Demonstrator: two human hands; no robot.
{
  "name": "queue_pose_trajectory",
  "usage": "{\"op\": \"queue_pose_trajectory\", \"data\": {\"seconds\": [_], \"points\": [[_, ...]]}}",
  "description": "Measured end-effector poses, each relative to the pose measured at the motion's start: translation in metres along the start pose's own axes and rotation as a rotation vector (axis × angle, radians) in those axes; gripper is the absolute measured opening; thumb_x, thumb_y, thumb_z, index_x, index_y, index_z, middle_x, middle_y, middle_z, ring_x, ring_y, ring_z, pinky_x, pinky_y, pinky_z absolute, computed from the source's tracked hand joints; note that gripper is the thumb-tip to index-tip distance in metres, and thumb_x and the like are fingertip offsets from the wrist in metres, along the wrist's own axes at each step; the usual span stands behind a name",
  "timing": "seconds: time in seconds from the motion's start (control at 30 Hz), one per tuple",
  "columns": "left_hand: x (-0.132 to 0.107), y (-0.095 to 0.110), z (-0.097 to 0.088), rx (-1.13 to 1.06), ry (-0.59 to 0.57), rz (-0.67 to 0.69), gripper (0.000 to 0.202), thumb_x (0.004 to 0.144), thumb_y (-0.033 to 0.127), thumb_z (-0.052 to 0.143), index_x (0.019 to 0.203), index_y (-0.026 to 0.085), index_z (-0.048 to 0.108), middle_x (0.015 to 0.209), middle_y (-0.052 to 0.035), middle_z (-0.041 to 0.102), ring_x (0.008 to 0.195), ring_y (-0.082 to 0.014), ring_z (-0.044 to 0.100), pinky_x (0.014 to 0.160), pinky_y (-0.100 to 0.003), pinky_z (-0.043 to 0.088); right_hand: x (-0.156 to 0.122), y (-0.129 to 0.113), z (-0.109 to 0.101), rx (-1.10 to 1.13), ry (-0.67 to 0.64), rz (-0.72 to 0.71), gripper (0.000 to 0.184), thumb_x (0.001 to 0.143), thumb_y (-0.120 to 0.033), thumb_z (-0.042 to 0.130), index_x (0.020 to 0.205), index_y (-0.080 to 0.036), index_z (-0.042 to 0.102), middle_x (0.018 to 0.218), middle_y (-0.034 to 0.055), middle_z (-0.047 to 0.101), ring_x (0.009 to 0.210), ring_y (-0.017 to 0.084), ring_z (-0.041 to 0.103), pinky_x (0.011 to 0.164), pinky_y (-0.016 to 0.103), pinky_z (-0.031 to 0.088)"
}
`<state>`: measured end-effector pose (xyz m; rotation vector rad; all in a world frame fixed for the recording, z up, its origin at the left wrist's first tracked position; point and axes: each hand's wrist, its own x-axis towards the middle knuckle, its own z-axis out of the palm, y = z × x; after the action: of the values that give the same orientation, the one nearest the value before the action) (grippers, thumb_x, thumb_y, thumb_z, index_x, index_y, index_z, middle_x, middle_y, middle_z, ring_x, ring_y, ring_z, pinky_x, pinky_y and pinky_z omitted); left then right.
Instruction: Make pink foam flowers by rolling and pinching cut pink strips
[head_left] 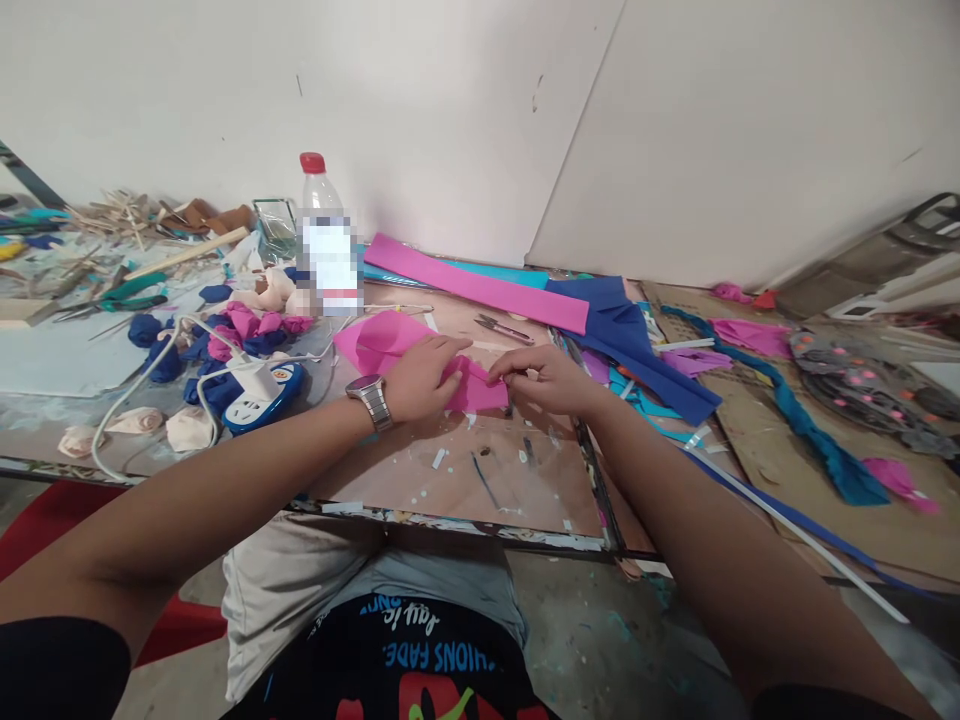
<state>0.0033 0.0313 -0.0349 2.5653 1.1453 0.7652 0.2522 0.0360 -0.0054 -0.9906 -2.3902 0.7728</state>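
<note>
A pink sheet of foam or fabric (375, 342) lies on the wooden board (480, 470) in front of me. My left hand (421, 378), with a metal watch on the wrist, presses down on the sheet's near right part, fingers closed over a fold. My right hand (546, 378) pinches the same sheet's right edge, fingers curled together. What else, if anything, the right fingers hold is hidden. Small scissors or tweezers (501, 328) lie just beyond the hands.
A plastic bottle with a red cap (324, 240) stands behind the sheet. A long pink strip (480, 284) and blue cloth (630, 340) lie at the back right. A power strip with a white plug (262, 392), blue and pink scraps and sticks crowd the left.
</note>
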Motion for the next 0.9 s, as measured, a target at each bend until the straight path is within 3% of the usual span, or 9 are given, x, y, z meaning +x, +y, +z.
{"op": "queue_pose_trajectory", "data": {"seconds": [0.2, 0.33, 0.53, 0.6, 0.73, 0.9], "points": [[0.002, 0.002, -0.003, -0.090, 0.010, 0.018, 0.028, 0.097, 0.031, 0.048, 0.115, 0.019, 0.066, 0.118, -0.0096, 0.071, 0.115, -0.0264, 0.061, 0.106, -0.045, 0.047, -0.001, -0.009, 0.001, 0.007, 0.048, -0.044, 0.019, 0.088, -0.035, 0.067, 0.088, -0.018, 0.077, 0.084, 0.0058, 0.077, 0.073, 0.017, 0.064, 0.066, 0.027, 0.047], [0.003, 0.002, -0.004, -0.108, 0.048, 0.003, 0.020, 0.096, 0.031, 0.049, 0.098, 0.019, 0.065, 0.103, -0.0088, 0.071, 0.102, -0.0256, 0.062, 0.097, -0.043, 0.049, 0.000, -0.006, 0.005, 0.002, 0.089, -0.017, 0.020, 0.086, -0.038, 0.071, 0.088, -0.019, 0.074, 0.080, 0.0037, 0.072, 0.069, 0.015, 0.058, 0.061, 0.026, 0.042], [0.004, 0.005, -0.010, -0.131, 0.122, -0.042, 0.019, 0.097, 0.031, 0.048, 0.096, 0.019, 0.063, 0.096, -0.0071, 0.071, 0.094, -0.0250, 0.062, 0.086, -0.040, 0.049, 0.001, -0.007, 0.009, 0.148, 0.041, 0.084, 0.043, 0.089, -0.044, 0.068, 0.123, -0.019, 0.058, 0.086, 0.0016, 0.069, 0.071, 0.015, 0.057, 0.064, 0.025, 0.043], [0.003, 0.007, -0.012, -0.148, 0.129, -0.051, 0.019, 0.097, 0.033, 0.048, 0.096, 0.019, 0.062, 0.096, -0.0068, 0.072, 0.092, -0.0244, 0.063, 0.084, -0.039, 0.049, 0.001, -0.010, 0.008, 0.096, -0.026, 0.087, 0.037, 0.090, -0.046, 0.066, 0.114, -0.018, 0.064, 0.083, 0.0007, 0.067, 0.071, 0.015, 0.056, 0.064, 0.025, 0.042], [0.003, 0.008, -0.013, -0.196, 0.126, -0.089, 0.020, 0.096, 0.033, 0.048, 0.097, 0.019, 0.062, 0.095, -0.0056, 0.073, 0.087, -0.0224, 0.065, 0.081, -0.036, 0.050, 0.002, -0.013, 0.007, -0.019, -0.101, 0.144, 0.037, 0.089, -0.050, 0.064, 0.074, -0.017, 0.065, 0.064, -0.0032, 0.056, 0.062, 0.012, 0.047, 0.059, 0.024, 0.035], [0.002, 0.006, -0.011, -0.232, 0.110, -0.154, 0.021, 0.096, 0.033, 0.049, 0.093, 0.019, 0.064, 0.086, -0.0030, 0.072, 0.075, -0.0191, 0.063, 0.072, -0.033, 0.047, 0.003, -0.002, 0.010, -0.125, -0.037, 0.155, 0.035, 0.089, -0.044, 0.064, 0.067, -0.017, 0.061, 0.059, -0.0044, 0.051, 0.058, 0.011, 0.042, 0.056, 0.024, 0.029]]}}
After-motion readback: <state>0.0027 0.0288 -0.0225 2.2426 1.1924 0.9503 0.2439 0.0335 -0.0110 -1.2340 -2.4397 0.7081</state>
